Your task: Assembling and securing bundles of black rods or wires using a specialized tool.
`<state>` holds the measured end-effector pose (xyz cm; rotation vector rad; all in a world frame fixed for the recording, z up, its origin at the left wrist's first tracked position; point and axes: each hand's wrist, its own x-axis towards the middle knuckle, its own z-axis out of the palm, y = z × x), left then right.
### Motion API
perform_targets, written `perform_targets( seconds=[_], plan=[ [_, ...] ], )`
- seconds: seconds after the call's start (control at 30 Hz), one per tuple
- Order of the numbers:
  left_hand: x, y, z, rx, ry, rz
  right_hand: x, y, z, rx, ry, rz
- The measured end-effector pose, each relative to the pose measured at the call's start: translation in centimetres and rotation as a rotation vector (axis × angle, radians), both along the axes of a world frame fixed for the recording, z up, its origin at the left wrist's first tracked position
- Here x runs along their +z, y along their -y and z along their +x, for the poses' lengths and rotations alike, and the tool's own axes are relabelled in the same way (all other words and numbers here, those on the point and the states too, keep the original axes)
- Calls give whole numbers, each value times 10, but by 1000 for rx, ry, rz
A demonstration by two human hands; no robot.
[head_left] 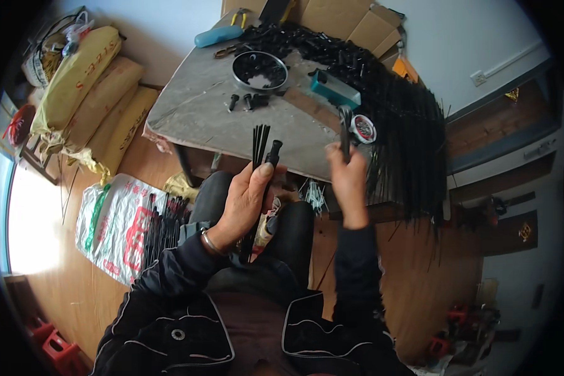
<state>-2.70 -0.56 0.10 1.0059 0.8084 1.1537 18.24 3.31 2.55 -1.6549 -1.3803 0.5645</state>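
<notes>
My left hand (245, 199) is closed around a bundle of thin black rods (261, 143) and a black tubular plastic fitting (273, 152). The rods point up above the fist, and their lower ends hang below it. My thumb presses on the fitting. Over the table's front edge, my right hand (348, 178) is wrapped round a dark hand tool (344, 133) with a metallic upper end; I cannot make out its exact kind. Beyond my hands, several black fittings (247, 101) stand or lie on the grey table (197, 116).
A round metal bowl (261, 71) of black parts, a teal box (336, 92) and a small round tub (363, 128) are on the table. Long black rods (407, 138) droop over its right side. Stuffed sacks (81, 81) lean at left, above a silver-white sheet (116, 232).
</notes>
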Motion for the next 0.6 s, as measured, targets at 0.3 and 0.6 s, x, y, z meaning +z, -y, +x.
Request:
perform_targets(
  seconds=[0.3,0.6],
  plan=[
    [-2,-9,13,-32,44,-24,9,-110,126,-247,792,-364],
    [-12,-24,22,-65,47,-74,7,-123,131,-215,792,-423]
  ],
)
